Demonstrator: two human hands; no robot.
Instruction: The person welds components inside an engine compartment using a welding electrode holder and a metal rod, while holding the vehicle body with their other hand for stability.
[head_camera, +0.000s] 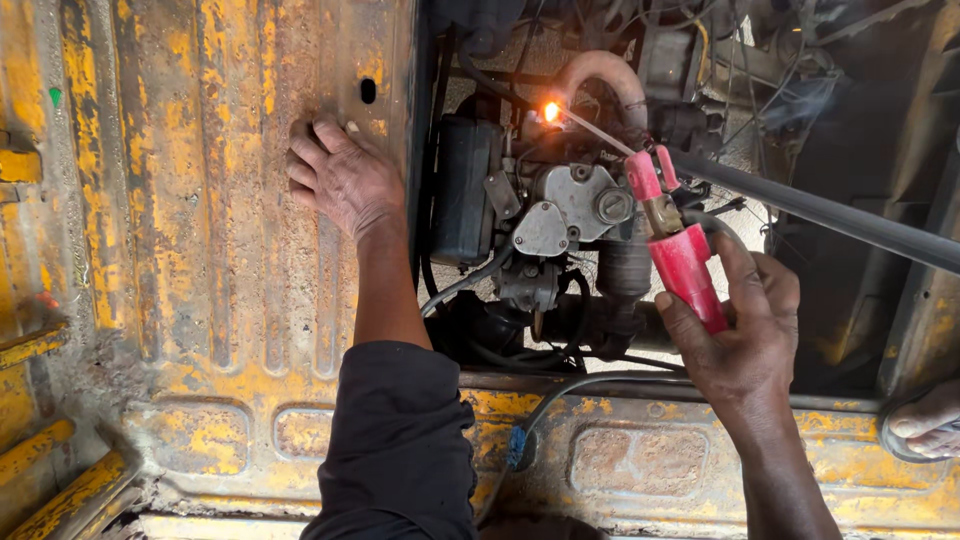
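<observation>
My right hand (742, 330) grips a red welding electrode holder (683, 258). Its thin rod (598, 131) runs up and left to a glowing orange tip (551, 112) among the engine parts. My left hand (343, 177) lies flat, fingers spread, on a worn yellow ribbed metal floor panel (200, 250), just left of the opening's edge. A dark sleeve (400, 440) covers my left upper arm.
A small engine (560, 215) with hoses and a black box sits in the opening. A dark bar (830, 212) slants across at the right. A cable (570, 392) crosses the lower yellow sill. Another person's foot (925, 420) shows at the right edge.
</observation>
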